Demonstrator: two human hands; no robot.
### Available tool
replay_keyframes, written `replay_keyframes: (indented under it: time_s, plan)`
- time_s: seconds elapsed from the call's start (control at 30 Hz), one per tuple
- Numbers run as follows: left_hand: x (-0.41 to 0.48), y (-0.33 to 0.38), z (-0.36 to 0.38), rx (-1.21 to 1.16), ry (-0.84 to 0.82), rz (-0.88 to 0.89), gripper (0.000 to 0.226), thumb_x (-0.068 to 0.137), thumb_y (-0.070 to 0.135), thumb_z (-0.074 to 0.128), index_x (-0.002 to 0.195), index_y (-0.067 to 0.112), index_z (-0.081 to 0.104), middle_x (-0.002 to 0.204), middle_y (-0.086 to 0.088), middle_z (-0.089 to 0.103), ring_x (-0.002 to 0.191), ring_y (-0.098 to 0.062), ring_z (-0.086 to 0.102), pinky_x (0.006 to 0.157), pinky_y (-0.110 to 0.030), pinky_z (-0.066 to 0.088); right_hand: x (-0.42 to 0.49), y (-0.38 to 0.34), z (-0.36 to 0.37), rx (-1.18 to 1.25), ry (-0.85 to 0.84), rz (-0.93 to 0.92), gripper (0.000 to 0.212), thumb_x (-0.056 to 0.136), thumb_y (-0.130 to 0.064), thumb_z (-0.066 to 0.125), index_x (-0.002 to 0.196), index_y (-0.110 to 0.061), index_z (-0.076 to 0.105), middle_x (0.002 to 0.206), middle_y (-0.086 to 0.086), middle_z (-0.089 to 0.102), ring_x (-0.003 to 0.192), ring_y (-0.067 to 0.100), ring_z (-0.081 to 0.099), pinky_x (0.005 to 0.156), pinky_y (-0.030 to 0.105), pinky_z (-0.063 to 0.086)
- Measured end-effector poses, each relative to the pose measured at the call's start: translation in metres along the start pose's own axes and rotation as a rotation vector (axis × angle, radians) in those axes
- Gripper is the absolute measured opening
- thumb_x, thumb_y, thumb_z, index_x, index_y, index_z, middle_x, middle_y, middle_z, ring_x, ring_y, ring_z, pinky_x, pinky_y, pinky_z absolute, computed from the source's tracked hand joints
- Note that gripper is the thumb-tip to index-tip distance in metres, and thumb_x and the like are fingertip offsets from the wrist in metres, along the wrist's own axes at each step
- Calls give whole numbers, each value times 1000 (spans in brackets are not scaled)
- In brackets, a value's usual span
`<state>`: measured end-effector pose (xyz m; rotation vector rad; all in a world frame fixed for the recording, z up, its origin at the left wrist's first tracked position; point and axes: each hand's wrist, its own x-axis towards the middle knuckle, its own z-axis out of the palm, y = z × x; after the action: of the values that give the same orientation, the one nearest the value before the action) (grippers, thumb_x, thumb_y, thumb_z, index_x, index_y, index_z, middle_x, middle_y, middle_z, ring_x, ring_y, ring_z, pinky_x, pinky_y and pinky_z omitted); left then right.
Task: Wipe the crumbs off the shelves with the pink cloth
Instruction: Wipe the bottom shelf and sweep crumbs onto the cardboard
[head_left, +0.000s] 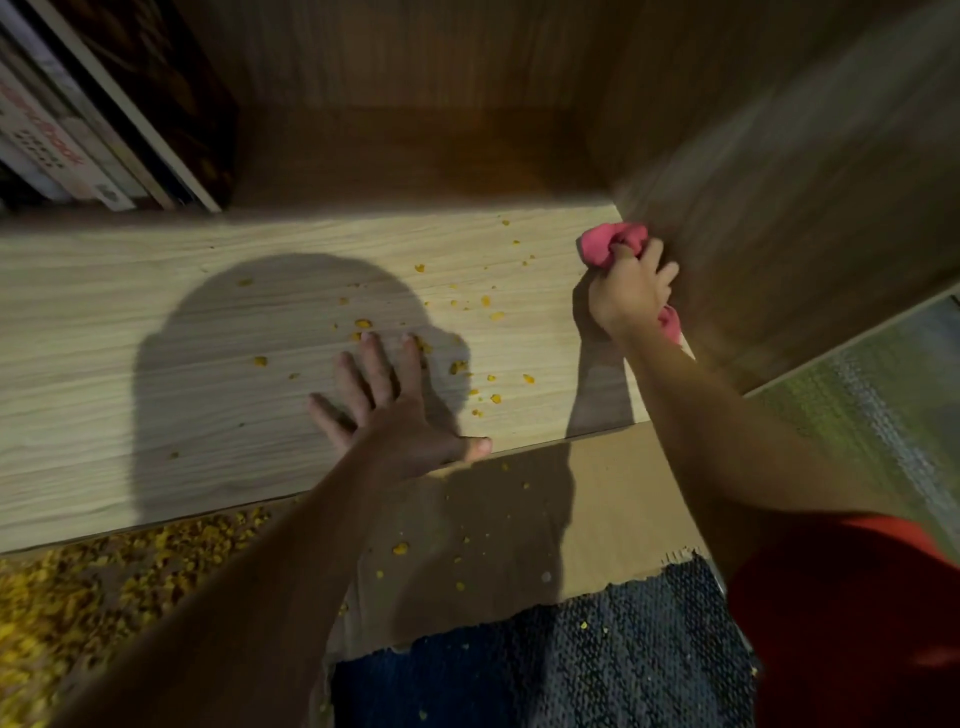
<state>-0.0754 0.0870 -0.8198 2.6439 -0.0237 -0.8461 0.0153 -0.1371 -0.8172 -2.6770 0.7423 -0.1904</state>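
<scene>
Our right hand (631, 293) clenches the bunched pink cloth (613, 244) against the side panel (779, 234); our left hand (384, 400) lies open and empty on the shelf (130, 322), crumbs (485, 301) between them (soft, light fabric, best gripped wadded).

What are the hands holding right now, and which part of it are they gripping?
The right hand grips the pink cloth bunched around its middle, ends sticking out either side. The left hand holds nothing; it lies flat on the shelf.

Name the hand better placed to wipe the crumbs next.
Right hand: it grips the pink cloth at the shelf's right end, beside the crumbs. The left hand lies flat, empty.
</scene>
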Motion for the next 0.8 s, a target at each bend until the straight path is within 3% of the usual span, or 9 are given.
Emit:
replay_keyframes:
  time_s: [0.1,0.23,0.3,0.37,0.47,0.57,0.63,0.7,0.8]
  plan:
    - [0,1,0,12,-2,-5,131,61,74,63,142,31,-30,145,-5,-46,134,-31,-40,107,-62,-18,-22,-9,5,27,-50,-189,36,94,-17,42,128,-9,51,143,17,29,125,40,28,109,45,23]
    - [2,2,-1,10,-10,-4,132,60,74,64,142,30,-30,145,-6,-46,134,-32,-41,106,-63,-18,-66,-30,18,170,-203,-451,36,92,-15,42,126,-12,54,126,15,40,118,32,33,100,30,22]
    - [3,1,-2,24,-8,1,135,58,75,65,142,29,-31,144,-7,-46,134,-32,-41,105,-63,-18,-64,-40,13,340,-243,-436,34,90,-14,43,119,-11,60,119,12,44,119,31,37,107,35,26]
    - [6,0,-2,32,-3,10,138,56,75,66,141,29,-32,144,-8,-46,134,-32,-40,105,-63,-19,-43,-41,5,412,-116,-379,32,87,-18,42,109,-10,64,120,12,47,116,36,43,108,46,30]
    - [7,0,-4,32,-8,13,139,56,76,65,141,27,-33,144,-9,-46,134,-33,-40,105,-63,-18,4,-30,-12,220,40,-173,31,92,-12,40,119,-11,56,140,19,35,131,39,29,110,37,14]
    - [7,-1,-3,52,-9,23,138,56,77,63,141,26,-32,145,-10,-45,135,-35,-38,106,-64,-17,39,-14,-14,36,-41,-7,38,91,-13,47,129,-15,48,152,15,21,140,39,14,114,42,14]
    - [9,-1,0,70,5,27,138,54,80,61,143,26,-30,146,-11,-43,136,-36,-36,106,-64,-16,46,-12,-7,4,-106,49,40,92,-13,46,132,-14,45,154,15,15,140,41,13,115,42,13]
    - [10,-1,1,81,17,17,139,52,81,60,143,25,-30,147,-12,-41,136,-37,-35,105,-65,-15,41,-18,2,-1,-112,26,40,92,-12,44,131,-11,47,153,16,16,138,40,16,115,44,13]
    - [10,2,0,74,8,0,140,53,81,61,143,24,-30,147,-12,-42,136,-37,-35,105,-65,-15,9,-27,14,0,-52,-190,32,93,-17,45,121,-7,56,144,16,31,132,37,26,113,40,16]
